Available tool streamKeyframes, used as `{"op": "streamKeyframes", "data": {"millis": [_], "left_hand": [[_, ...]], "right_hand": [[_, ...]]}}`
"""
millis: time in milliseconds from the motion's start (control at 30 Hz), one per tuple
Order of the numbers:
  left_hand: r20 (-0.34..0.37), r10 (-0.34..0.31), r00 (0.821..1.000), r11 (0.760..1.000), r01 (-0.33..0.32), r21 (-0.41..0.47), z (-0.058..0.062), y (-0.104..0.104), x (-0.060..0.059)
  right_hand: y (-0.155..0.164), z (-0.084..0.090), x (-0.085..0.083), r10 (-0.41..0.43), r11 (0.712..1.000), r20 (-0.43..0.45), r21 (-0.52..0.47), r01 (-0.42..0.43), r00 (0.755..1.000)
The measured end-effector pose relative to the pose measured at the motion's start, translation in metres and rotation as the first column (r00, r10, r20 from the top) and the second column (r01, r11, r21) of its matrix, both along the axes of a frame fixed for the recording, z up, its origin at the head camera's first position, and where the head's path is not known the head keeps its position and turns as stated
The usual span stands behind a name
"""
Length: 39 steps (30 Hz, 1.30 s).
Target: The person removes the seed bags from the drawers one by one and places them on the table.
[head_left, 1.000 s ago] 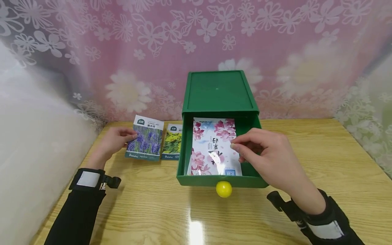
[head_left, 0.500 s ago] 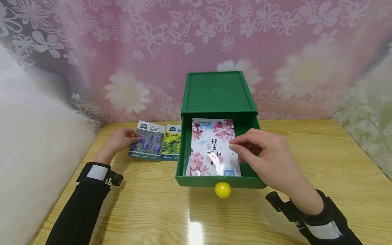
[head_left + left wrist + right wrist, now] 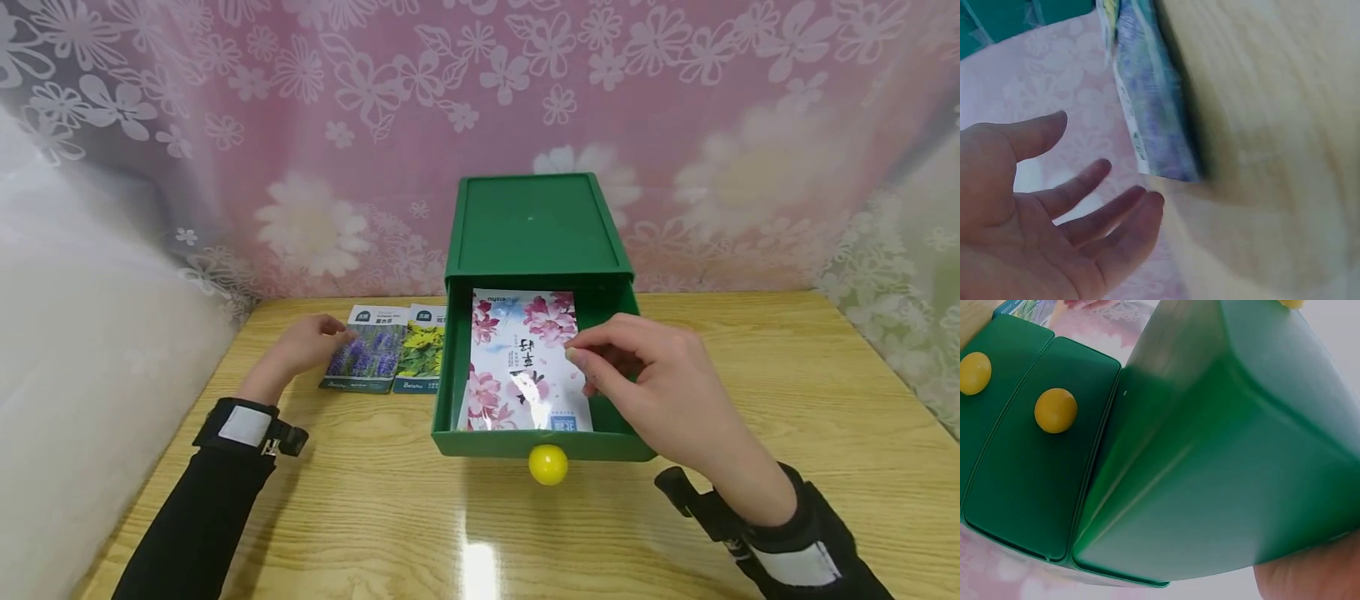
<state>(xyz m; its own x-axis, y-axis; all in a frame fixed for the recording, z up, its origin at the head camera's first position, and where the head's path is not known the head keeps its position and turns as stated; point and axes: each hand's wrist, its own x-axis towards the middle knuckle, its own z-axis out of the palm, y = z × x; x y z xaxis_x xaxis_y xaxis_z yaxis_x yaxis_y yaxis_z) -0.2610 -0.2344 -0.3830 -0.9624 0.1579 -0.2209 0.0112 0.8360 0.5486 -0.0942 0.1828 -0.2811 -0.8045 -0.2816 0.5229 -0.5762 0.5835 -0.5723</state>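
Inside the pulled-out green drawer [image 3: 450, 417] the pink flowered packet [image 3: 521, 362] lies lengthwise toward the person, its right edge pinched by the right hand [image 3: 648, 379], while the left hand [image 3: 303, 346], fingers loose, rests at the purple packet [image 3: 365, 360] just left of the drawer.

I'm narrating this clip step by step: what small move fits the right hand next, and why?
Probably let go and lift out: the right hand pinches the pink flower packet, which already lies flat inside the open green drawer.
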Motion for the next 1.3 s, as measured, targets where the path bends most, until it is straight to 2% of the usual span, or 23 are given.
{"op": "streamKeyframes", "data": {"millis": [100, 167, 233, 300, 367, 433, 500, 567, 600, 633, 667, 767, 833, 933, 1000, 1033, 1167, 1233, 1300], "left_hand": [[-0.088, -0.031, 0.996, 0.999, 0.027, -0.043, 0.013, 0.009, 0.008], [-0.169, -0.055, 0.984, 0.998, 0.047, -0.051, 0.027, 0.02, 0.017], [-0.268, -0.079, 0.96, 0.996, 0.067, -0.054, 0.044, 0.034, 0.029], [-0.364, -0.103, 0.926, 0.995, 0.091, -0.05, 0.063, 0.051, 0.043], [-0.46, -0.127, 0.879, 0.992, 0.122, -0.042, 0.082, 0.069, 0.058], [-0.557, -0.159, 0.815, 0.985, 0.171, -0.032, 0.098, 0.086, 0.074], [-0.649, -0.205, 0.733, 0.969, 0.246, -0.029, 0.111, 0.103, 0.088], [-0.714, -0.262, 0.649, 0.943, 0.328, -0.047, 0.122, 0.118, 0.099], [-0.728, -0.296, 0.618, 0.929, 0.364, -0.069, 0.126, 0.126, 0.104], [-0.728, -0.336, 0.598, 0.913, 0.396, -0.096, 0.13, 0.133, 0.108], [-0.72, -0.375, 0.584, 0.898, 0.422, -0.126, 0.133, 0.141, 0.111], [-0.649, -0.497, 0.576, 0.856, 0.45, -0.257, 0.137, 0.161, 0.116], [-0.594, -0.571, 0.566, 0.82, 0.434, -0.374, 0.135, 0.173, 0.115], [-0.537, -0.645, 0.543, 0.758, 0.369, -0.538, 0.129, 0.185, 0.115], [-0.513, -0.684, 0.519, 0.712, 0.322, -0.624, 0.127, 0.191, 0.115], [-0.502, -0.694, 0.515, 0.695, 0.299, -0.654, 0.126, 0.193, 0.116], [-0.479, -0.711, 0.514, 0.66, 0.255, -0.706, 0.122, 0.198, 0.118], [-0.475, -0.706, 0.525, 0.662, 0.252, -0.706, 0.12, 0.198, 0.118], [-0.486, -0.697, 0.528, 0.676, 0.258, -0.69, 0.119, 0.197, 0.117]], "right_hand": [[0.001, 0.003, -0.001, -0.009, 0.999, -0.003, 0.045, 0.01, 1.0], [0.001, 0.006, -0.003, -0.017, 0.996, -0.005, 0.089, 0.017, 1.0], [0.002, 0.01, -0.007, -0.027, 0.989, 0.0, 0.145, 0.027, 1.0], [0.002, 0.014, -0.01, -0.038, 0.978, 0.003, 0.205, 0.036, 0.999], [0.002, 0.018, -0.013, -0.054, 0.96, 0.004, 0.276, 0.051, 0.999], [0.0, 0.02, -0.016, -0.072, 0.934, 0.006, 0.351, 0.065, 0.997], [-0.003, 0.021, -0.019, -0.086, 0.903, 0.009, 0.423, 0.075, 0.996], [-0.007, 0.021, -0.021, -0.093, 0.873, 0.014, 0.483, 0.075, 0.996], [-0.009, 0.021, -0.022, -0.095, 0.859, 0.018, 0.508, 0.073, 0.995], [-0.011, 0.02, -0.023, -0.096, 0.844, 0.018, 0.531, 0.072, 0.995], [-0.012, 0.02, -0.024, -0.098, 0.832, 0.017, 0.55, 0.072, 0.995], [-0.014, 0.018, -0.025, -0.104, 0.793, -0.004, 0.603, 0.085, 0.995], [-0.014, 0.017, -0.026, -0.106, 0.77, -0.019, 0.63, 0.094, 0.994], [-0.014, 0.014, -0.027, -0.096, 0.751, -0.031, 0.654, 0.093, 0.995], [-0.015, 0.013, -0.027, -0.089, 0.745, -0.033, 0.661, 0.088, 0.996], [-0.015, 0.012, -0.027, -0.086, 0.744, -0.036, 0.663, 0.088, 0.996], [-0.016, 0.011, -0.028, -0.076, 0.748, -0.041, 0.659, 0.084, 0.996], [-0.016, 0.011, -0.028, -0.07, 0.754, -0.042, 0.652, 0.08, 0.997], [-0.016, 0.01, -0.029, -0.06, 0.765, -0.045, 0.64, 0.075, 0.997]]}}
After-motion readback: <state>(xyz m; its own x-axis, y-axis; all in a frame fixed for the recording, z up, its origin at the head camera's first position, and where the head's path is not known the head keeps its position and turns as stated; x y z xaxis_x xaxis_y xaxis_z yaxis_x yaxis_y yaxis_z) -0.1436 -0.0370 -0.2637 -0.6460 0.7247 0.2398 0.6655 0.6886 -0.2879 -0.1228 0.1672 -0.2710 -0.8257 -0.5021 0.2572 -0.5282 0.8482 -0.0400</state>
